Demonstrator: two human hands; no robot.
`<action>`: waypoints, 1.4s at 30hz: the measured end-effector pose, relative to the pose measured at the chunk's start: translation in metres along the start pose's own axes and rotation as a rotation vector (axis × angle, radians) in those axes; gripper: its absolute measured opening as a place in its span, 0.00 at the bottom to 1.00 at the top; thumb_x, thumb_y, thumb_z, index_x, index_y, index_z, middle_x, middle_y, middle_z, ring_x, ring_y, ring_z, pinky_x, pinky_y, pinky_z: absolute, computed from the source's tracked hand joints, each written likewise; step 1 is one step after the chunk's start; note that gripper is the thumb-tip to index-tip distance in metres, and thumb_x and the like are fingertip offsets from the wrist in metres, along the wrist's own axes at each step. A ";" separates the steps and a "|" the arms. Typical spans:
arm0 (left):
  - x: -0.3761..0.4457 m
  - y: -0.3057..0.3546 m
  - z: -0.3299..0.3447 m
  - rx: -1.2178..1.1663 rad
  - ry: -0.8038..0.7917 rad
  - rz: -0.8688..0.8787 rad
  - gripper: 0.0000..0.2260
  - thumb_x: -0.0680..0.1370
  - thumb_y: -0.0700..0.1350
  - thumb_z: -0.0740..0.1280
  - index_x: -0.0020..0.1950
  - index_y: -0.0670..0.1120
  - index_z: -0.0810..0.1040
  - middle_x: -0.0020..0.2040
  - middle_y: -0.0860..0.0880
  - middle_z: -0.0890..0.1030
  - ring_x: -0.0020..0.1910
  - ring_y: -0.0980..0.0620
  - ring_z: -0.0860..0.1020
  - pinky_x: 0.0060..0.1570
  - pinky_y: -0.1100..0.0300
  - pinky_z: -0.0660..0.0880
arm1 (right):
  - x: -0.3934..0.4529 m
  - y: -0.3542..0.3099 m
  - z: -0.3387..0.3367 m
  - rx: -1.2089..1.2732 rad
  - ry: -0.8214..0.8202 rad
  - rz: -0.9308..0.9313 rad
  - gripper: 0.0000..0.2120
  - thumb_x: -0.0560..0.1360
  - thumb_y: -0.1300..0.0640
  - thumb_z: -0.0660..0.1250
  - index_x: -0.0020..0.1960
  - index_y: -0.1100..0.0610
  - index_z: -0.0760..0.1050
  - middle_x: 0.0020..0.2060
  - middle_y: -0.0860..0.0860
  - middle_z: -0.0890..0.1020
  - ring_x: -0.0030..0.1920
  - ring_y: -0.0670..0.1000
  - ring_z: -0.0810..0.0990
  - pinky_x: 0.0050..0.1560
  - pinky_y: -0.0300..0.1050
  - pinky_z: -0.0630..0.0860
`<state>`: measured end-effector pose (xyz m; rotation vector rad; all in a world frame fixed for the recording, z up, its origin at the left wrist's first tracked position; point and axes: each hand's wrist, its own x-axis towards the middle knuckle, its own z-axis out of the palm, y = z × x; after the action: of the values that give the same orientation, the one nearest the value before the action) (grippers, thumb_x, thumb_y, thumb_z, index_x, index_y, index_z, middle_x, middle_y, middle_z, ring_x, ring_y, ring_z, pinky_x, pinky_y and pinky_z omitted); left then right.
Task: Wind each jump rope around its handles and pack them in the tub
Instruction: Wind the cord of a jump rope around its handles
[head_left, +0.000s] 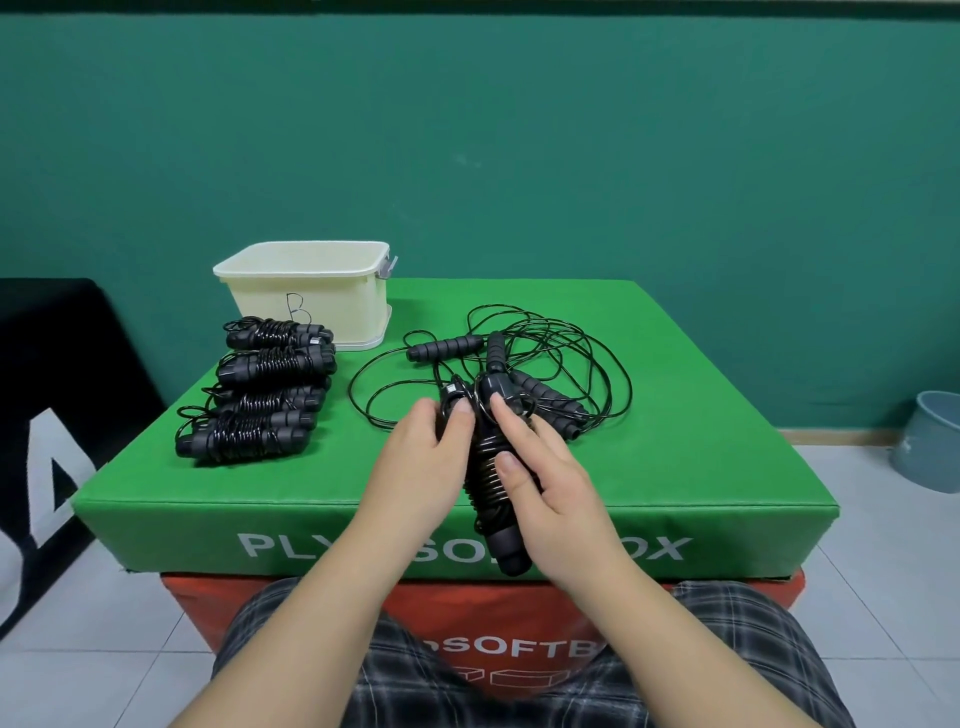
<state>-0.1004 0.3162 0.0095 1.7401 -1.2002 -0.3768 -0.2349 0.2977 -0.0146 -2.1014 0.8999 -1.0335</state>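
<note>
A paired set of handles (493, 483), largely wound with black cord, is held upright-tilted over the near edge of the green box (701, 467). The right hand (550, 499) is curled round the bundle, thumb pressed on the coils at mid-length and a fingertip on the upper handle end. The left hand (423, 457) pinches the cord tail (454, 400) just left of the bundle's top, fingers closed on it.

Judgement: the winding is near its end and the tail is being secured. The last loop should be drawn snug and tucked under a coil or between the handle ends above the right thumb; thumb pressure should be kept until it is locked, or the coils are likely to spring loose.

Beyond the grip lies a loose tangle (519, 364) of unwound ropes. To the left of the grip four wound bundles (260, 395) lie in a row, not yet packed. The tub (311, 291) stands behind them, its interior not visible.
</note>
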 end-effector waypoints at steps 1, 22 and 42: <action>0.000 0.000 0.000 -0.005 0.015 0.000 0.13 0.79 0.55 0.58 0.44 0.46 0.69 0.43 0.49 0.75 0.46 0.47 0.73 0.42 0.56 0.65 | 0.000 0.001 0.000 0.003 0.005 -0.002 0.26 0.82 0.54 0.57 0.62 0.21 0.55 0.74 0.47 0.63 0.65 0.22 0.48 0.54 0.15 0.50; -0.012 -0.006 0.003 -0.159 -0.267 0.409 0.15 0.75 0.46 0.61 0.32 0.49 0.57 0.26 0.56 0.61 0.28 0.58 0.57 0.28 0.61 0.56 | 0.007 0.013 -0.001 -0.120 0.074 0.114 0.28 0.81 0.51 0.56 0.65 0.20 0.48 0.71 0.44 0.67 0.68 0.48 0.68 0.64 0.50 0.69; 0.004 -0.032 0.005 -0.185 -0.253 0.023 0.18 0.73 0.61 0.66 0.37 0.47 0.67 0.29 0.54 0.67 0.27 0.53 0.65 0.32 0.57 0.63 | 0.003 0.014 -0.011 -0.143 0.053 0.161 0.40 0.70 0.44 0.72 0.76 0.44 0.57 0.67 0.42 0.72 0.65 0.43 0.71 0.63 0.43 0.70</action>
<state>-0.0839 0.3128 -0.0188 1.5501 -1.3179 -0.6882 -0.2468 0.2846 -0.0187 -2.0849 1.1793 -0.9696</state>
